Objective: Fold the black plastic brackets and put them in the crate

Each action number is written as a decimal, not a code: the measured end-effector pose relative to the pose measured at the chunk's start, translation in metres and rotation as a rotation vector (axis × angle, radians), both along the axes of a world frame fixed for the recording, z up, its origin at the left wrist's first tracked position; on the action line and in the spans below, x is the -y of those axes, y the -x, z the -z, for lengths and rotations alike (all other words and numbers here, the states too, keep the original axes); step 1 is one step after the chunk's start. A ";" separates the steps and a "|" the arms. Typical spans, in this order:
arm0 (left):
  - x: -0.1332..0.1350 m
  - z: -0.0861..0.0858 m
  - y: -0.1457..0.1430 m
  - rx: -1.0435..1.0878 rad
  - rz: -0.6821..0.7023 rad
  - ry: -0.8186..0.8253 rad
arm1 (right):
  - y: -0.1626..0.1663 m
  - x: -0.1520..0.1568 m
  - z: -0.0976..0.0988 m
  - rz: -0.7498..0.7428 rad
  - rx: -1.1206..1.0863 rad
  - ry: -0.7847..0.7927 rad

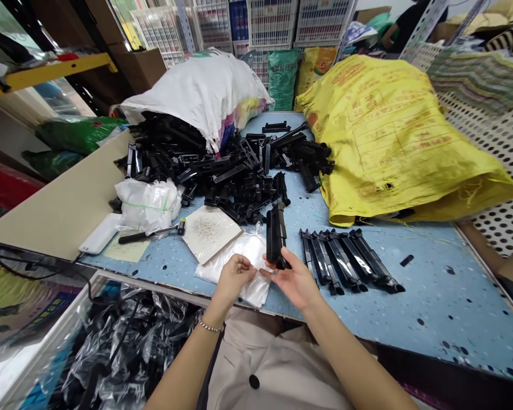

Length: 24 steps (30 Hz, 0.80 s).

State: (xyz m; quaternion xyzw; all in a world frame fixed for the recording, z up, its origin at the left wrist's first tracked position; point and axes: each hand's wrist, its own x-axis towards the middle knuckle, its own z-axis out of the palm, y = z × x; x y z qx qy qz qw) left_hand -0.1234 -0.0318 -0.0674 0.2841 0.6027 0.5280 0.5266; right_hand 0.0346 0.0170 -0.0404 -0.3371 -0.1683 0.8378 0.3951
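Note:
My right hand (297, 280) grips a black plastic part (276, 233) by its lower end and keeps it upright above the table. Close beside it, my left hand (236, 278) has its thumb and fingertips pinched together; whatever is between them is too small to name. Under both hands lie clear plastic bags (256, 287). A pale square board (209, 230) scattered with tiny bits rests just beyond the left hand. To the right of my right hand, several similar black parts (337, 259) lie side by side in a row.
A heap of black parts (239, 171) spreads from a white sack (200, 85). A yellow sack (393, 136) lies at the right. Near the left are a black-handled tool (149, 233), bundled plastic bags (147, 202) and a white box (100, 233). Below the edge, a bin holds bagged parts (128, 336).

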 end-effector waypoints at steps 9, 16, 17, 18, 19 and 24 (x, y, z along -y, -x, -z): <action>0.003 0.008 0.003 -0.035 0.055 0.006 | 0.002 0.005 -0.002 0.007 0.057 -0.095; 0.004 -0.006 0.004 -0.205 0.080 -0.064 | 0.004 0.004 0.006 -0.006 0.051 -0.079; 0.007 -0.014 0.005 -0.322 0.115 -0.104 | 0.005 0.004 0.009 -0.002 0.079 -0.064; 0.009 -0.023 0.007 -0.485 0.168 -0.151 | 0.007 0.005 0.013 0.008 0.106 -0.050; 0.011 -0.032 0.009 -0.679 0.233 -0.195 | 0.008 0.005 0.016 0.021 0.126 -0.037; 0.012 -0.054 0.013 -1.387 0.493 -0.105 | 0.008 0.008 0.021 0.038 0.126 -0.052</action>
